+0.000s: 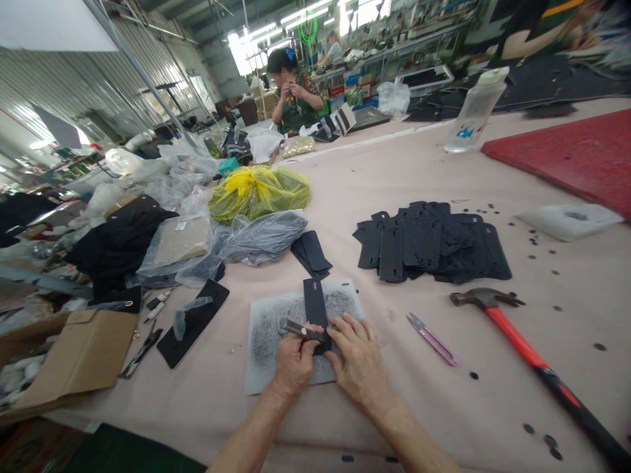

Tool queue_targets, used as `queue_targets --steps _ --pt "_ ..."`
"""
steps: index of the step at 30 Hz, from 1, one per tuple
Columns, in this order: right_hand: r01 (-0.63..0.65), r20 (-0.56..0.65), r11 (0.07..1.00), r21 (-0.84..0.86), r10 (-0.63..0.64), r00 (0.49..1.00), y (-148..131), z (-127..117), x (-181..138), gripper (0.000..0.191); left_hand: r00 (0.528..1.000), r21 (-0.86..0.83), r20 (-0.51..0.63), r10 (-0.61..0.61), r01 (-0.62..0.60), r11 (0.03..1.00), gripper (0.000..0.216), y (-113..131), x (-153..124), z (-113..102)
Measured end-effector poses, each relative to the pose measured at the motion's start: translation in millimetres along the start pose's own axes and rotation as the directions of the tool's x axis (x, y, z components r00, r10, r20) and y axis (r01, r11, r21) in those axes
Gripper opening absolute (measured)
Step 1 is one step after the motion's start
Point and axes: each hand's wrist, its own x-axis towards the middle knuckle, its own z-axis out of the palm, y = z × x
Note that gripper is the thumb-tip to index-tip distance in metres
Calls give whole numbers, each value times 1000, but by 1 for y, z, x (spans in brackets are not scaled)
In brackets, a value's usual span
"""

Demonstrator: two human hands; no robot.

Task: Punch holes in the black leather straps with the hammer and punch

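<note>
My left hand (pixel 294 360) is closed around a metal hole punch (pixel 296 328), which leans over a black strip (pixel 314 301). The punch's tip meets the strip's lower part, where my fingers partly hide it. With fingers stretched out, my right hand (pixel 359 355) lies flat at the strip's right edge, its fingertips touching it. Under the strip is a pale board (pixel 263 358) covered in dark punch marks. Just beyond the board are a few more black strips (pixel 311 253). A large heap of similar black pieces (pixel 428 243) sits to the right, behind my right hand.
Thread snips (pixel 432 339) and a claw hammer (pixel 530 348) lie at right, among small black discs. A bottle (pixel 476 112) and red board (pixel 572 157) stand farther back. On the left are a yellow bag (pixel 259 194), a black phone-like slab (pixel 193 323) and a carton (pixel 79 361). A person (pixel 296 95) sits across the table.
</note>
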Motion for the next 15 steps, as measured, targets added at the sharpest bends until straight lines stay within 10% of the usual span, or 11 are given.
queue_targets --steps 8,15 --pt "75 -71 994 78 -70 995 11 -12 -3 34 995 120 -16 100 -98 988 27 -4 -2 8" --pt "-311 -432 903 -297 163 887 148 -114 -54 40 997 112 2 78 -78 991 26 -4 -4 9"
